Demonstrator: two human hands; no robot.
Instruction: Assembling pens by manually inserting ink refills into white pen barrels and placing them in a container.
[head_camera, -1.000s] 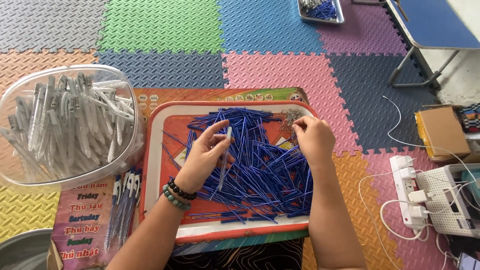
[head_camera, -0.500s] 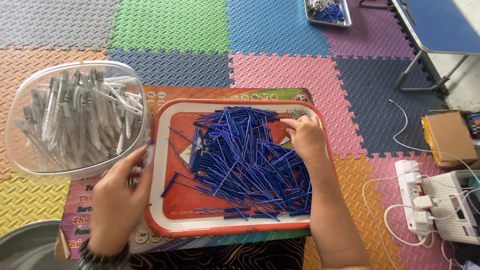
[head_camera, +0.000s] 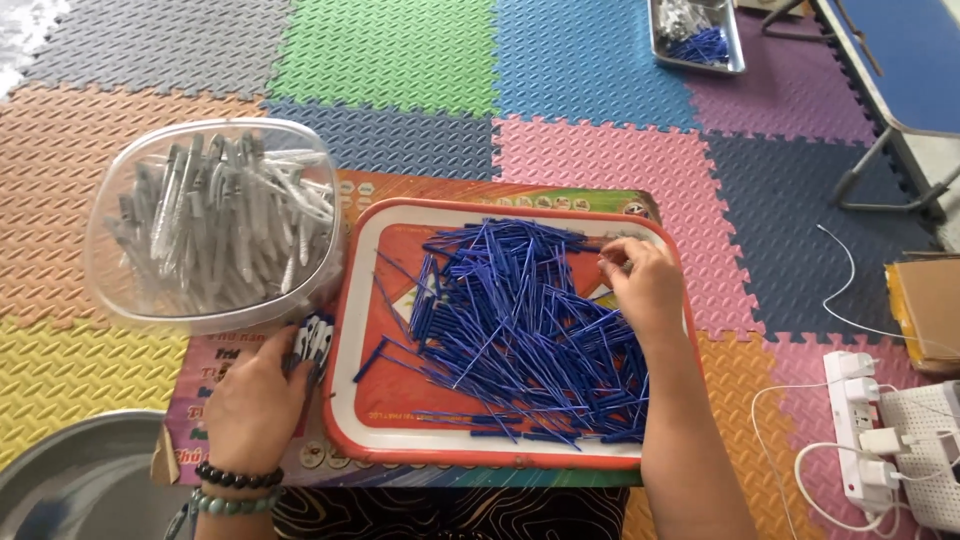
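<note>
Floor mats (head_camera: 590, 160) carry a red tray (head_camera: 352, 330) heaped with blue refills (head_camera: 520, 320); clear tub (head_camera: 215, 225) beside its left edge. Right hand (head_camera: 640, 285) pinches refills near the top-right corner; left hand (head_camera: 262, 395) closes on pens (head_camera: 312, 342), sorted apart.

beneath you lies a floor of interlocking foam mats (head_camera: 600, 160) with a raised tread, laid as squares: grey (head_camera: 150, 40), green (head_camera: 390, 50), blue (head_camera: 570, 60), purple (head_camera: 790, 100), orange (head_camera: 50, 170), pink, dark slate (head_camera: 800, 240) and yellow (head_camera: 70, 370). at the upper right you see a folding table (head_camera: 915, 60), blue top on a grey metal frame. at the right edge you find a brown cardboard box (head_camera: 925, 310) and, below it, a white power strip (head_camera: 860, 440) with plugs and white cables. daylight brightens the upper left corner. a grey metal basin (head_camera: 80, 480) shows at lower left.
</note>
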